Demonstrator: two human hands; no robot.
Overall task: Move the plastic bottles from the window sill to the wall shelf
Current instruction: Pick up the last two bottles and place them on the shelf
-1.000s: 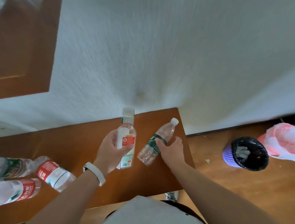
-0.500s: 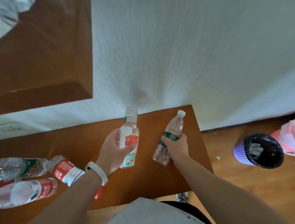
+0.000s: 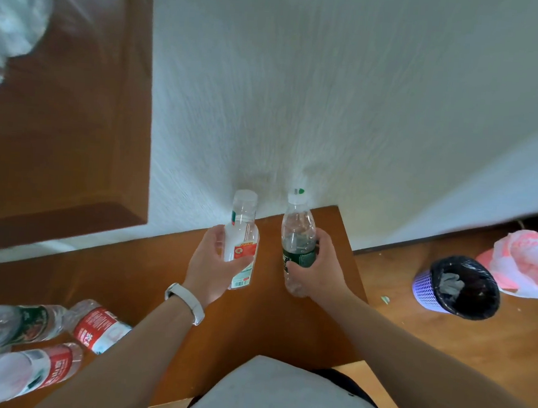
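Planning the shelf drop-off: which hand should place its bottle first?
Probably left. The left hand with the red-label bottle is on the side of the wall shelf, upper left; the right hand with the green-label bottle sits farther away.

Both forearms are bare, no sleeves showing at all. There's a slim white band (image 3: 186,299) strapped round the left wrist, looks like a fitness tracker. Bottom centre of the frame: a light grey top (image 3: 287,398) with something dark underneath at the waist.
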